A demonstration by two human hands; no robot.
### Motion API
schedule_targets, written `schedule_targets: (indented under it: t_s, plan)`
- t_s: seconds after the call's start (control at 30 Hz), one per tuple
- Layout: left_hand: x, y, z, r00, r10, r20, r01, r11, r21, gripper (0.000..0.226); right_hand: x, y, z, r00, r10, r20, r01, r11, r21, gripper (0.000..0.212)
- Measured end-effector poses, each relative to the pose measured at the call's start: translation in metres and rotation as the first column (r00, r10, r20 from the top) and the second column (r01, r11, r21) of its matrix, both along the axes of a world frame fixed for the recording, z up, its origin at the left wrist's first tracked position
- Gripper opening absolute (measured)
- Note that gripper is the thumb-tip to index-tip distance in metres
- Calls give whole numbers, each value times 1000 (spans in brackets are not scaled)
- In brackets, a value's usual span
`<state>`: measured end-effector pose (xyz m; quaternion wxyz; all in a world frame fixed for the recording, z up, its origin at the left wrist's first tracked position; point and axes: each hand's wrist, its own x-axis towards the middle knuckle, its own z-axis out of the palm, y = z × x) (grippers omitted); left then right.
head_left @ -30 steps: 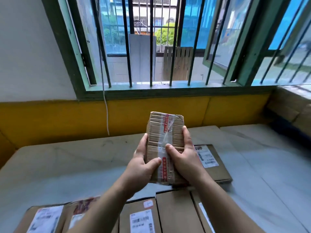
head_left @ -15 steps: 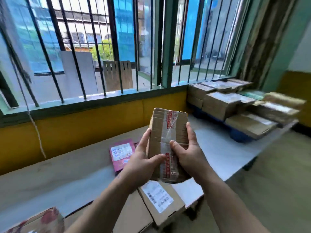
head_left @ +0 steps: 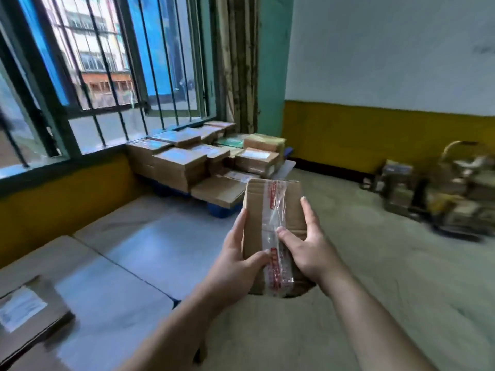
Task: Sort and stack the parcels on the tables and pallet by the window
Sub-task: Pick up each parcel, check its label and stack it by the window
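Head camera looking forward and down toward the corner of the room by the window

The single wide-angle view is looking from head height, tilting downward past the forearms and facing the stacked parcels [head_left: 203, 156], which are sitting mid-distance ahead. Nearer than those parcels, the hands are filling the lower centre at close range; left of the parcels the barred window [head_left: 101, 70] is running along the frame edge, and in front of them the table [head_left: 139, 247] is stretching back toward the camera. There is no second view.

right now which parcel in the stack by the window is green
The flat green parcel at the far side of the pallet stack, left of the tall brown box. The other parcels there are brown cardboard.
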<state>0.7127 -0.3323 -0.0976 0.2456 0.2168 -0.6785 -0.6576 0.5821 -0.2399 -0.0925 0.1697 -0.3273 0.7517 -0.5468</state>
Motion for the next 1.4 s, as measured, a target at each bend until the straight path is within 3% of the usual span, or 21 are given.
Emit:
schedule_targets:
  t_s: [0.3,0.63,0.9,1.17,1.3,1.4]
  plan:
    - [-150,-4,-21,969,-236,70,233,971,46,81,-134,22,-31,980,-198,4,197,978,66,76]
    - [-331,-85,-13,927,-374,33,371,926,71,82,-304,-45,-25,941,-337,-21,338,940,57,68]
    - [-479,-99,-28,897,-436,68,432,899,72,82,-443,-50,-42,918,-395,25,394,918,47,64]
    - [-619,-128,-27,958,-258,127,259,966,6,85,-599,-101,-33,963,-263,52,260,964,61,63]
    - [-631,-176,-13,980,-60,190,69,997,-37,84,-628,-173,-24,994,-81,78,80,997,9,65]
    - [-627,-223,-11,990,76,123,-71,996,-46,83,-632,-236,-20,996,39,79,-38,999,-16,73]
